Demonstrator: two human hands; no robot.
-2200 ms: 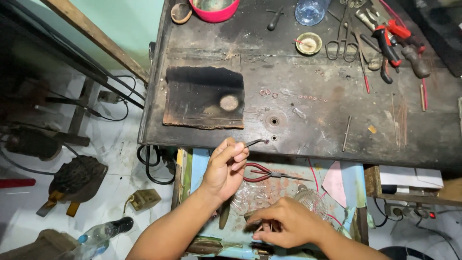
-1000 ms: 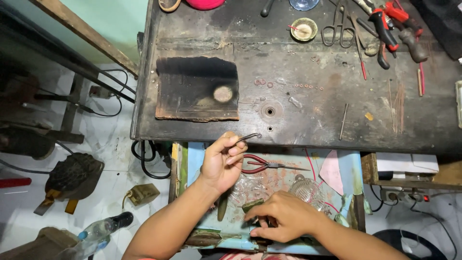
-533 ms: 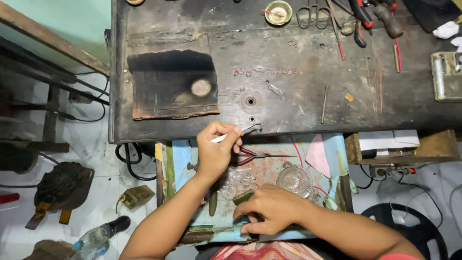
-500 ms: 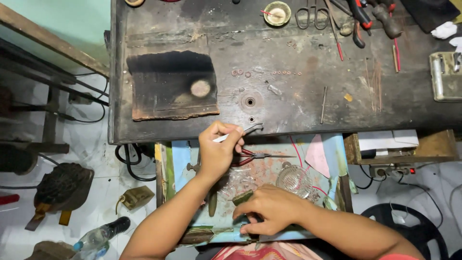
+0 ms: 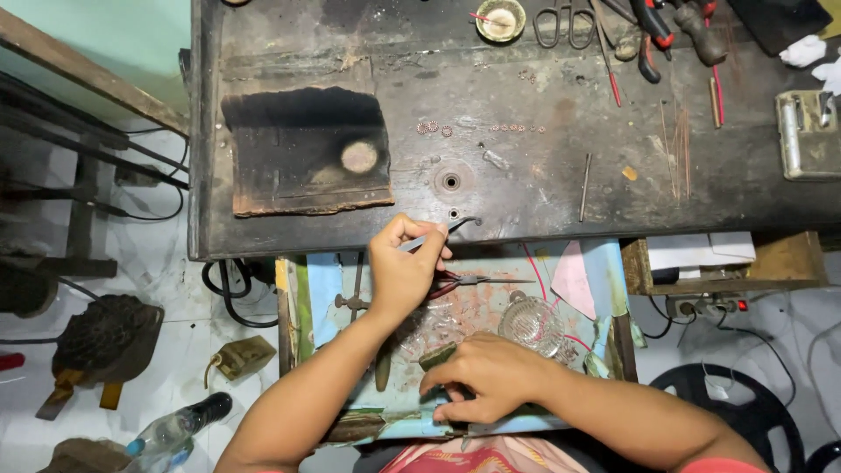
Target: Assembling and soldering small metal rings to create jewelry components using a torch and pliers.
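My left hand (image 5: 401,270) pinches a thin curved metal tool (image 5: 455,225), its bent tip lying over the front edge of the dark workbench (image 5: 526,175). Just under that hand, red-handled pliers (image 5: 464,282) lie in the open drawer tray (image 5: 324,289). My right hand (image 5: 491,375) rests low in the tray, fingers curled down on a small dark piece (image 5: 436,357); what it grips is partly hidden. A clear glass dish (image 5: 531,322) sits beside the right hand.
A charred block (image 5: 307,149) with a pale round spot lies on the bench's left. Small copper rings (image 5: 438,128) are scattered mid-bench. Scissors (image 5: 561,22), a brass dish (image 5: 501,17) and red-handled tools (image 5: 653,35) line the far edge. A plastic bottle (image 5: 171,429) lies on the floor.
The view has shifted right and closer. My left hand has moved the curved tool's tip up to the bench edge; my right hand stays low in the tray.
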